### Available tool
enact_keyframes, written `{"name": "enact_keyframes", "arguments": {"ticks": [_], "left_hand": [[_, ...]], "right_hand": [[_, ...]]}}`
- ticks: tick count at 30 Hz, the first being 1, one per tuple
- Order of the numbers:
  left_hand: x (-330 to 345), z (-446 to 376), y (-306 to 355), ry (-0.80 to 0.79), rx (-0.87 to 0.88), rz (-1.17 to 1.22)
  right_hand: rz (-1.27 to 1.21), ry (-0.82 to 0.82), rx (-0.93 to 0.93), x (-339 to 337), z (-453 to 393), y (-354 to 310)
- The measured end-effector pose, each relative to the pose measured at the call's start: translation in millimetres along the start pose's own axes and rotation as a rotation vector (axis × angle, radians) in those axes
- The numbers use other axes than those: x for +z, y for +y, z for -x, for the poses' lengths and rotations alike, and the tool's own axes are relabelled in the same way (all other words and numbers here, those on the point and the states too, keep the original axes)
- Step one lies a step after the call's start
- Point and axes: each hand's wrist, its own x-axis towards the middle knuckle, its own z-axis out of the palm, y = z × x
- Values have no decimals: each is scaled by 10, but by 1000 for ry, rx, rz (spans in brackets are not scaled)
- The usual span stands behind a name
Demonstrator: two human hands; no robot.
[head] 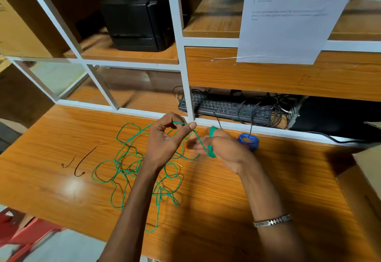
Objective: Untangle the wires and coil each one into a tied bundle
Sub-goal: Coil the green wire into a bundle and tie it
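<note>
Green wire half-wound between two hands above a wooden desk.

Two short dark wire scraps lay on the desk at the far left; beside them the loose green wire sprawled in tangled loops on the wood; the left hand was raised above the tangle, thumb and forefinger pinched together on a strand; that strand ran across to the right hand, where green turns were wrapped around the thumb and the outer edge of the hand, its fingers blurred, so their curl could not be told; just behind that hand a coiled blue wire bundle rested on the desk; a metal bracelet circled the right wrist; a black keyboard sat in the shelf slot behind.
</note>
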Motion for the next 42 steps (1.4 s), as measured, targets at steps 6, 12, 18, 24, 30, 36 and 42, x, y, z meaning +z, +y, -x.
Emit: {"name": "enact_keyframes", "arguments": {"ticks": [6, 12, 18, 24, 30, 36, 42], "left_hand": [[2, -5, -92, 151, -56, -29], [-11, 17, -153, 144, -152, 7], [-28, 104, -285, 184, -250, 59], [137, 162, -322, 52, -226, -33], [93, 229, -163, -36, 46, -229], [-3, 119, -7, -20, 126, -319], [-61, 104, -81, -23, -61, -142]], "right_hand": [[-98, -170, 111, 139, 56, -109], [-356, -637, 148, 102, 105, -119], [-874, -544, -185, -57, 116, -280], [-1287, -200, -377, -70, 13, -348], [-1027, 124, -362, -65, -20, -282], [-260, 9, -58, 166, -21, -30], [-44, -293, 163, 306, 133, -128]]}}
